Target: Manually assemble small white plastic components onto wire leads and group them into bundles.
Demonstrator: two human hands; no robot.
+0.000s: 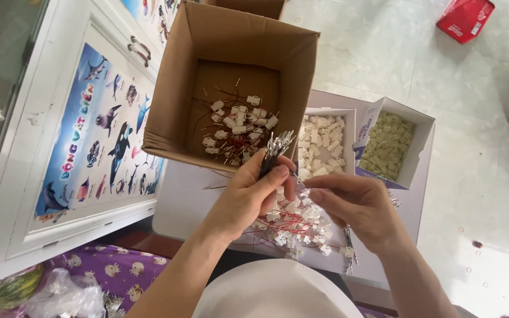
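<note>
Wires (pixel 275 154), a dark bundle tipped with bright metal terminals, stand upright in the left hand (pixel 248 197), whose grip is closed round them just in front of the brown cardboard box (pixel 231 82) of finished red leads with white plugs. To do this well, I judge the bundle should stay fanned at the top so one terminal can be picked cleanly. Right of it, the right hand (pixel 357 203) pinches thumb to forefinger on something too small to tell, above a heap of white connectors (pixel 293 227) on the bench (pixel 178 200); two open trays (pixel 325 144) lie beyond.
</note>
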